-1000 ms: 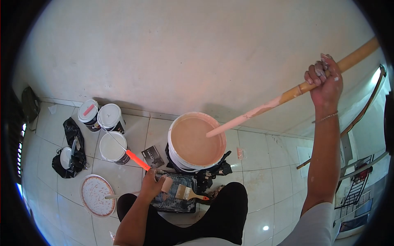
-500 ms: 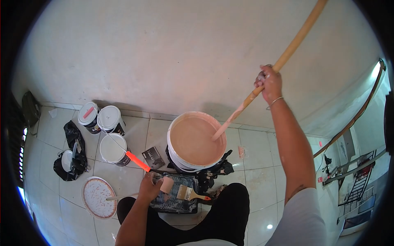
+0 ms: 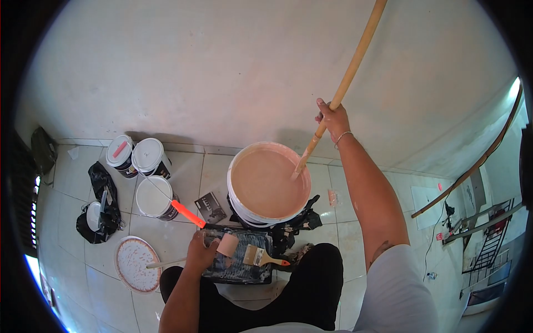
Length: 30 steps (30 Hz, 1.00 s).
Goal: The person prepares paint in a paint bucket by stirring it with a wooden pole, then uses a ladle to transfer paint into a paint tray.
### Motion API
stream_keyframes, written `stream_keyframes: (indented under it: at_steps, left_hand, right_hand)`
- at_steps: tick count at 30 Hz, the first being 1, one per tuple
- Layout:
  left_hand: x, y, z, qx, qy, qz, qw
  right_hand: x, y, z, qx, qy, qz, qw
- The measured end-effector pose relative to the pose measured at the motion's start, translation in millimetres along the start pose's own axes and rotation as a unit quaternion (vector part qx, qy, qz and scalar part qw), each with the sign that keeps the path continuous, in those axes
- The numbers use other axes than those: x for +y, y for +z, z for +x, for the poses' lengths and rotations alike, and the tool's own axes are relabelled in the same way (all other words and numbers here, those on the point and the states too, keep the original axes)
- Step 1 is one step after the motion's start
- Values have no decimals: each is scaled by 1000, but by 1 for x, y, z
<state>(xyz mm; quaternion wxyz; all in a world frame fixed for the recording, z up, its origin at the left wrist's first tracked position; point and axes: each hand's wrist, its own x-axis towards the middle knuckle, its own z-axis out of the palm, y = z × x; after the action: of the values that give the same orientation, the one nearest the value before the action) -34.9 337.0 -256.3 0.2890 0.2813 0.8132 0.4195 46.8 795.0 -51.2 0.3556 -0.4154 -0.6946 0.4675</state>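
Note:
My right hand is closed round a long bamboo pole. The pole slants down into a white bucket of pinkish-beige paint, its lower part coated pink. Low on the left, my left hand is closed on a pale pink cylinder, whose exact kind I cannot make out. That hand is over the left side of a black paint tray, smeared with pale paint. Across the tray's right side lies a flat paintbrush with an orange-tipped handle. A tool's bright orange handle points at the tray's upper left corner.
Lidded paint pails and a third pail stand left of the bucket. A paint-spattered round lid with a stick on it lies lower left. Black plastic surrounds the bucket's base. A wall rises behind.
My right hand and the bamboo pole have swung to the left, and the pole stands steeper in the paint. My left hand stays over the tray with the pink cylinder.

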Motion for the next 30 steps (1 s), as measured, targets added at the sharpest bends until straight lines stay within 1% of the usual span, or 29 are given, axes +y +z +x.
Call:
stream_keyframes:
  at_steps: [1,2,4,5,6,7,8,9,10,11,12,13,14,15,16,17,18,19,20,21,22,23,25,26,28,29,30]
  left_hand:
    - [4,-1,2,0,4,8,1000]
    - [8,-1,5,-2,1,10,1000]
    - [12,-8,7,-7,13,19,1000]
    - [11,-9,7,-11,4,29,1000]
    - [10,-8,10,-3,-10,5,1000]
    - [7,-5,16,5,-22,-22,1000]
    - [2,-1,18,46,3,-35,998]
    - [5,-4,20,41,-2,-29,999]
    - [11,-8,23,33,-17,-22,999]
    - [13,-12,29,28,-31,-15,999]
    - [1,-19,36,17,34,37,999]
    - [-4,-31,39,15,24,44,999]
    - [-6,-44,43,-79,10,122,989]
    - [-11,-56,49,-171,0,195,966]
    - [-31,-63,51,-210,17,223,952]
    - [-50,-70,52,-260,-3,240,935]
    - [-67,-76,51,-312,-23,255,915]
    - [-102,-75,45,-328,-26,313,891]
    - [-139,-71,40,-341,-27,371,863]
    - [-162,-67,29,-354,-29,418,836]
    - [-189,-62,19,-378,-65,399,833]
    - [-191,-58,8,-363,-76,378,848]
    - [-230,-41,0,-365,-106,343,859]
    - [-234,-37,-9,-366,-105,342,859]
    - [-234,-32,-23,-328,-98,258,903]
    - [-235,-29,-30,-328,-99,259,903]
    - [-235,-25,-37,-333,-107,257,901]
  right_hand:
    - [2,-1,-1,9,-21,-49,999]
    - [3,-3,-2,9,-17,-48,999]
    - [14,-7,-10,39,-15,-149,988]
    - [25,-8,-17,34,-3,-144,989]
    - [38,-12,-24,124,-61,-156,978]
    - [31,-7,-40,214,-122,-168,955]
    - [29,-7,-71,228,-170,-172,943]
    - [6,0,-128,242,-218,-176,929]
    - [17,1,-171,160,-253,-206,932]
    - [32,17,-220,45,-270,-163,948]
    - [38,29,-262,-122,-171,-129,969]
    - [74,40,-290,-266,-173,-193,929]
    - [83,50,-312,-348,-197,-220,890]
    - [105,53,-329,-429,-146,-240,858]
    - [117,56,-333,-504,-97,-261,817]
    - [130,55,-331,-505,-101,-261,816]
    - [136,54,-329,-545,-29,-288,787]
    - [141,52,-329,-580,45,-313,751]
    - [149,52,-329,-577,45,-315,753]
    - [157,53,-331,-567,54,-330,753]
    - [166,53,-331,-557,60,-346,753]
    - [174,54,-332,-553,60,-347,755]
    - [187,57,-343,-584,105,-303,746]
    - [192,58,-351,-583,106,-303,746]
    - [195,68,-360,-626,92,-330,700]
    - [195,73,-361,-626,91,-330,701]
    - [190,79,-361,-650,92,-344,671]
